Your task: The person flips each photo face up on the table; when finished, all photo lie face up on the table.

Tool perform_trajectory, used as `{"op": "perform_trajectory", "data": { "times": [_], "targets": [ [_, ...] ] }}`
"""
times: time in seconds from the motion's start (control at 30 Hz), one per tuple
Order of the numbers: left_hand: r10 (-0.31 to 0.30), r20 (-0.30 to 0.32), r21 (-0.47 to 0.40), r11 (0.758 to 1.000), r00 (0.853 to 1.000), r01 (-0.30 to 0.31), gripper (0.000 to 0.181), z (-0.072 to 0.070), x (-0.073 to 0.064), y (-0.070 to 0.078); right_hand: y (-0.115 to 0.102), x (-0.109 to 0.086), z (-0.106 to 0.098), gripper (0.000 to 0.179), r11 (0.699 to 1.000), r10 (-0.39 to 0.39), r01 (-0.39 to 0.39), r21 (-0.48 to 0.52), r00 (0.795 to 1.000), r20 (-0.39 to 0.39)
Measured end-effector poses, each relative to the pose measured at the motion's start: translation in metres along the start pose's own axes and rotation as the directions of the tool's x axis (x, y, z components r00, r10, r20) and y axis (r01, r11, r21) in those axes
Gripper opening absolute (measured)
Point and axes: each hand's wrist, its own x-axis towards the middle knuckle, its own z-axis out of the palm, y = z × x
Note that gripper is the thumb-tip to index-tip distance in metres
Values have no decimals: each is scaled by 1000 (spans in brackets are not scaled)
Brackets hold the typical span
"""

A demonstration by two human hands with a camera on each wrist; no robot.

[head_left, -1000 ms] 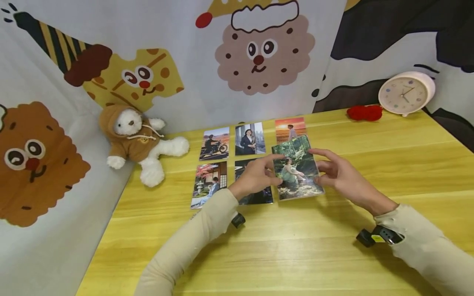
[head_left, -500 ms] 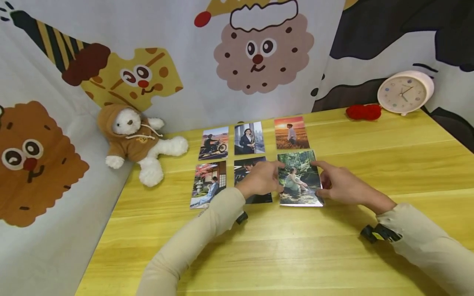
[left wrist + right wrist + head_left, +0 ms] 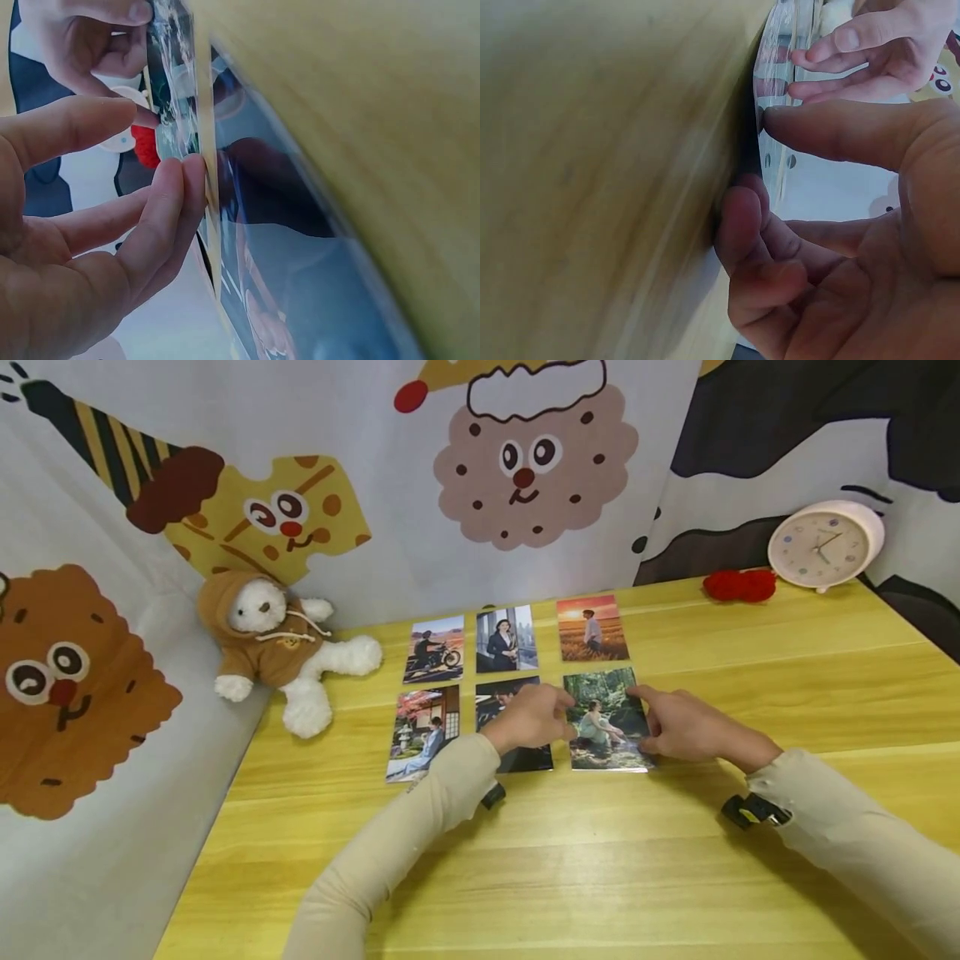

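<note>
A photo card of a person sitting by a forest stream (image 3: 609, 727) lies at the front right of a grid of photo cards. My right hand (image 3: 690, 725) holds its right edge, thumb at the near corner and index finger at the far corner. In the right wrist view the thumb tip (image 3: 784, 124) meets the card's edge, other fingers curled beside it. My left hand (image 3: 531, 718) hovers at its left edge, thumb and fingers apart. The left fingertips (image 3: 193, 169) come close to the gap between two cards. Below that hand, a dark photo card (image 3: 528, 762) is partly covered.
Several photo cards surround it: sunset field (image 3: 592, 628), suited person (image 3: 507, 639), motorcycle (image 3: 435, 649) and garden (image 3: 422, 733). A teddy bear (image 3: 281, 647) sits at the left. A red fuzzy object (image 3: 738, 585) and an alarm clock (image 3: 825, 545) stand at the back right of the wooden table (image 3: 600, 877).
Both hands have lowered the forest photo card toward me onto the table, uncovering the sunset card behind it. The left hand's fingers have parted from the card's left edge.
</note>
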Motion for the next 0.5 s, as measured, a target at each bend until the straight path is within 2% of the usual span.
{"op": "perform_trajectory", "data": {
  "times": [0.27,0.5],
  "targets": [
    [9,7,-1,1000,1000,-9,52,0,-2,2,-2,3,-1,82,999,36,-36,-23,999,21],
    [24,-7,-2,1000,1000,-24,50,3,-5,1,0,5,-1,84,998,36,-35,-50,999,35]
  ]
}}
